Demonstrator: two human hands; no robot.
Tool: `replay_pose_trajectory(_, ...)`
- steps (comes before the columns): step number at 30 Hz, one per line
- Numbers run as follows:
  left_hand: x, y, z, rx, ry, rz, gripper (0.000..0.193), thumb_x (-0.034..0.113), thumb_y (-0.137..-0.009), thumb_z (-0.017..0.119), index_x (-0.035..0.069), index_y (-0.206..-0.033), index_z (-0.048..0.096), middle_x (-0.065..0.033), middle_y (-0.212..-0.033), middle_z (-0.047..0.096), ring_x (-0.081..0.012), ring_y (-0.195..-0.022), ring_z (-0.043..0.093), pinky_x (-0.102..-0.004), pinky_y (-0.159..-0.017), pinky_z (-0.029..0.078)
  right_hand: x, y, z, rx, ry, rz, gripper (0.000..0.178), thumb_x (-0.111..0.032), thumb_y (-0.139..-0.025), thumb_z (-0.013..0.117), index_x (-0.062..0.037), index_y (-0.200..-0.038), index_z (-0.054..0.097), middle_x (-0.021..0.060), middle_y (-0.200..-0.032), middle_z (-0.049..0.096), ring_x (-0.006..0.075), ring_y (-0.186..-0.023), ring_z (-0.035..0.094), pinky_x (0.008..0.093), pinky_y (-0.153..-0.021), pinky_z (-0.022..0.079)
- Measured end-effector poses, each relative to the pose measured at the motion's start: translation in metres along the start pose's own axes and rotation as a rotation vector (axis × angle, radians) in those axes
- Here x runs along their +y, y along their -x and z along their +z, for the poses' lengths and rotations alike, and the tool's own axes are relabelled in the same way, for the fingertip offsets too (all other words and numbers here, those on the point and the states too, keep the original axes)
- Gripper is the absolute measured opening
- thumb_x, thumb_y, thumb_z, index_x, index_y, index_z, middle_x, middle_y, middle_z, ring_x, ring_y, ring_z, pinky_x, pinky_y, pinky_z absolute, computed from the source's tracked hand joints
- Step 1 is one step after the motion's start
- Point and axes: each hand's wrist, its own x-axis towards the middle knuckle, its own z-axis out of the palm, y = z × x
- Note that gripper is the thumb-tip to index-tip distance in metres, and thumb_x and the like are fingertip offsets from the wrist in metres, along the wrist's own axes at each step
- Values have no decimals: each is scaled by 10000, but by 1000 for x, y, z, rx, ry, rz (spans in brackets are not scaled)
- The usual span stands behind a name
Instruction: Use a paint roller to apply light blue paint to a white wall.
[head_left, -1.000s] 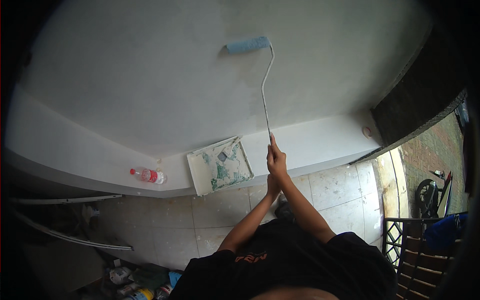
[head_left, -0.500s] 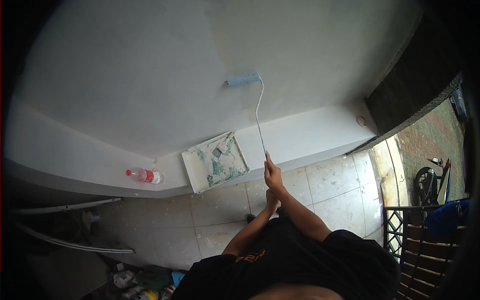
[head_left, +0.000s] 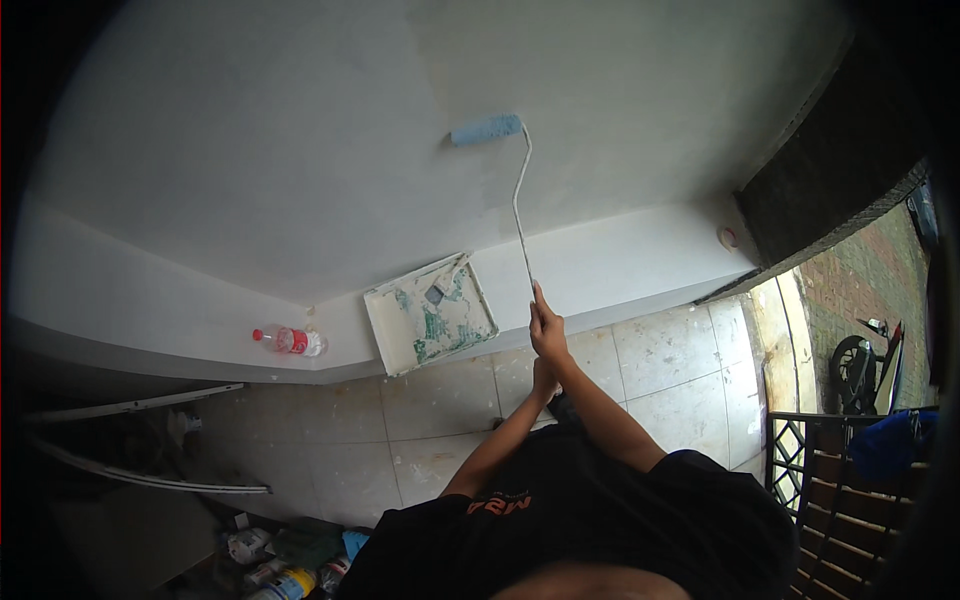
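Observation:
A paint roller with a light blue sleeve (head_left: 487, 130) rests against the wall, its long bent white rod running down toward me. My right hand (head_left: 546, 330) is closed around the handle end, the index finger stretched up along the rod. Just below it, my left hand (head_left: 545, 378) is closed at the lower end of the handle, partly hidden by the right wrist. On the white ledge to the left of the rod lies a paint tray (head_left: 400, 345), tilted and smeared with white and green, a flat scraper-like piece (head_left: 440, 290) in it.
A clear bottle with a red cap (head_left: 290, 341) lies on the ledge at left. A roll of tape (head_left: 726, 238) sits at its right end. Pale floor tiles (head_left: 440, 470) lie below. Several containers (head_left: 285, 560) crowd the lower left; a dark railing (head_left: 850, 490) stands at right.
The roller has moved a little up the wall, and both hands have risen slightly with it. The tray and bottle stay in place on the ledge.

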Motion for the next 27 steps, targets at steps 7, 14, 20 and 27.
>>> replay_pose_trajectory(7,-8,2,-9,3,-272,-148,174,224,-749,640,56,-721,605,-126,-653,626,-268,-641,630,-379,-533,462,-6,8,6,-43,40,26,485,-60,-885,461,-184,-1341,351,110,-494,313,113,-468,282,211,-467,286)
replay_pose_trajectory(14,56,-72,-12,179,-176,232,180,230,-747,633,58,-785,593,-133,-692,625,-301,-693,619,-403,-573,461,-62,-64,-4,24,6,-126,499,-33,-890,438,-182,-1355,333,42,-500,294,79,-468,270,188,-456,268)
replay_pose_trajectory(20,39,-42,-2,-1,-107,31,177,214,-775,609,49,-830,580,-107,-670,603,-250,-689,603,-386,-580,458,-20,-25,-4,-14,43,-66,496,-45,-893,445,-179,-1356,327,50,-506,287,82,-476,263,190,-457,264)
replay_pose_trajectory(27,-3,35,0,-364,-106,-463,178,183,-810,585,30,-898,561,-55,-642,570,-157,-676,575,-355,-594,454,26,40,-12,-104,123,115,479,-60,-897,435,-148,-1353,318,100,-506,263,115,-473,235,232,-439,250)
